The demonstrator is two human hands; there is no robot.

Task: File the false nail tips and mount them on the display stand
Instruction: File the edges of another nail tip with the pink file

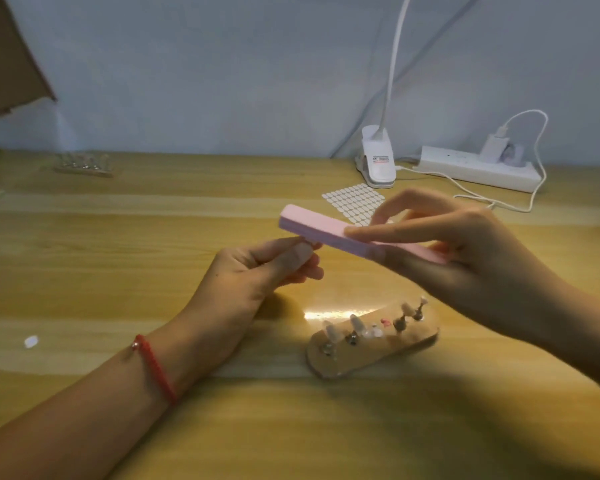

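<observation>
Gripping a pink file [329, 230], the right hand [465, 258] hovers above the left hand [257, 271].

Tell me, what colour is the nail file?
Pink; the file shows clearly in the head view.

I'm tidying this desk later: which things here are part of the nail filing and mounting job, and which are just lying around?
In use: pink file in right hand; nail tip pinched in left hand; display stand; probably the sticker sheet.

Lying about: clip lamp, power strip, second stand far back left.
</observation>
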